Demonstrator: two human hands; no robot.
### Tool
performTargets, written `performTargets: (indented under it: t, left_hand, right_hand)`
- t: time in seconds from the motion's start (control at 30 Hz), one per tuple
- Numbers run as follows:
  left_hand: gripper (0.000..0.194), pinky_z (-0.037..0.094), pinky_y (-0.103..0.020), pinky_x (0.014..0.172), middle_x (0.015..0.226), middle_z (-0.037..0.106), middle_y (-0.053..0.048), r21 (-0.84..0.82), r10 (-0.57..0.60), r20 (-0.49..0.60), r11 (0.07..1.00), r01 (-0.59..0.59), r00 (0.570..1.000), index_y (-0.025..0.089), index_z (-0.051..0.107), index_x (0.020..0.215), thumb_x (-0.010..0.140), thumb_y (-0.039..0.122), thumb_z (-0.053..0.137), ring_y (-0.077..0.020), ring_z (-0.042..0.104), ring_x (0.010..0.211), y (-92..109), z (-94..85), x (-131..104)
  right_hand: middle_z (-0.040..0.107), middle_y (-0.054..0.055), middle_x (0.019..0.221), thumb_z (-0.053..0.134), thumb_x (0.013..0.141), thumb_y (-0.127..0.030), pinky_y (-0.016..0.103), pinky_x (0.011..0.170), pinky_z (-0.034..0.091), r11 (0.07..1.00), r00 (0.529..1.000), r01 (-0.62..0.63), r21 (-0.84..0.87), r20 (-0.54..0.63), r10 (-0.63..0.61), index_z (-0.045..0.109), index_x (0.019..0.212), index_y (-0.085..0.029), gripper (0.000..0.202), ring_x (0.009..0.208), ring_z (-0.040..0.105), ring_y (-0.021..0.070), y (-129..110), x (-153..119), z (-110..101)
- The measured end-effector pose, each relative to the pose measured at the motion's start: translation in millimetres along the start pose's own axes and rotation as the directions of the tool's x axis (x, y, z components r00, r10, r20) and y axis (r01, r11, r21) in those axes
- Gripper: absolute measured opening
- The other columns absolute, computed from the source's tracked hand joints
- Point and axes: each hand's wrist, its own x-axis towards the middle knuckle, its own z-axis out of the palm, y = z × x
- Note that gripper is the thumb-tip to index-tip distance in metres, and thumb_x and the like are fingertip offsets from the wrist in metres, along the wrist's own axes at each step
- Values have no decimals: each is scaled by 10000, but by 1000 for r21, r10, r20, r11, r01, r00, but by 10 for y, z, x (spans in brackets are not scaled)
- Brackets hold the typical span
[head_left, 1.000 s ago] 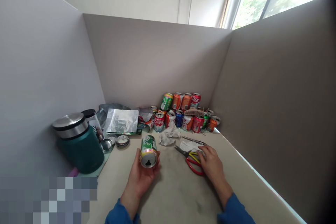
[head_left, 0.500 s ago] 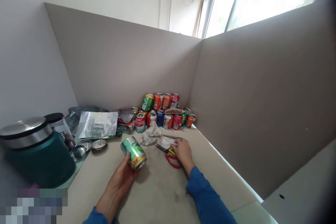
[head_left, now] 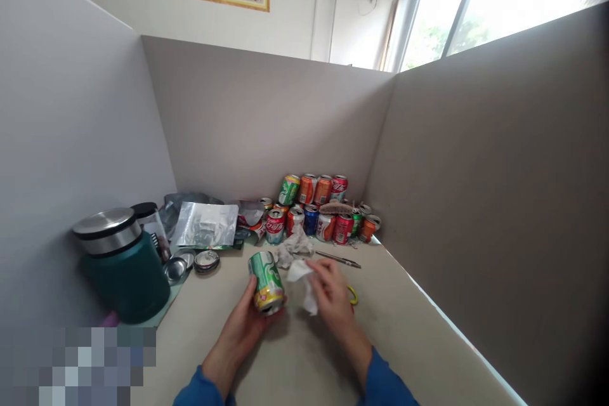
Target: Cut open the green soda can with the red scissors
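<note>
Just below centre frame, green-and-yellow soda can point(head_left: 267, 282), tilted, one metal end toward the bottom edge. Left hand point(head_left: 245, 323) cradles it from below, thumb on its left side, grip closed around it. Probably light, thin-walled, slick; would dent if squeezed, so best held round the middle (rim likely stiffer). Right hand point(head_left: 333, 297), near it, pinches white tissue point(head_left: 299, 271) between thumb and fingers; soft, limp, likely tears easily, take by a bunched edge. Yellow handle loop point(head_left: 353, 295) shows behind right hand, rest of tool mostly hidden, so awkward to reach. Beyond: crumpled paper point(head_left: 295, 246), closest obstacle; slim metal tool point(head_left: 337, 259); stacked soda cans point(head_left: 308, 190). Left side of frame: can ends point(head_left: 207, 260), silver pouch point(head_left: 205, 225), teal jug point(head_left: 126, 279).
</note>
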Motion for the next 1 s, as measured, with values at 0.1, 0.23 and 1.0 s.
performTargets:
  t: [0.1, 0.23, 1.0]
  left_hand:
    - [289, 571, -306, 670, 915, 729, -111, 53, 26, 45, 998, -28, 999, 94, 632, 1089, 913, 322, 602, -184, 690, 719, -70, 1, -19]
    - [421, 562, -276, 663, 1049, 729, -121, 145, 76, 156, 984, -99, 985, 136, 626, 1212, 822, 273, 705, -219, 710, 839, -146, 13, -59]
    - [363, 584, -337, 781, 983, 748, -122, -125, 116, -87, 984, -127, 989, 104, 627, 1192, 970, 361, 498, -223, 726, 840, -13, 24, 6]
  right_hand:
    - [586, 75, 1067, 494, 959, -216, 331, 856, 550, 980, 956, 156, 125, 231, -182, 662, 1256, -278, 347, 978, 612, 206, -318, -96, 214]
    - [553, 77, 986, 449, 968, -183, 328, 790, 550, 976, 971, 178, 128, 137, -195, 685, 1222, -255, 354, 908, 598, 199, -383, -21, 355]
    - [714, 82, 1045, 549, 933, -260, 313, 864, 570, 934, 987, -153, 322, 104, 126, 743, 1128, -231, 277, 991, 684, 216, -229, -143, 585]
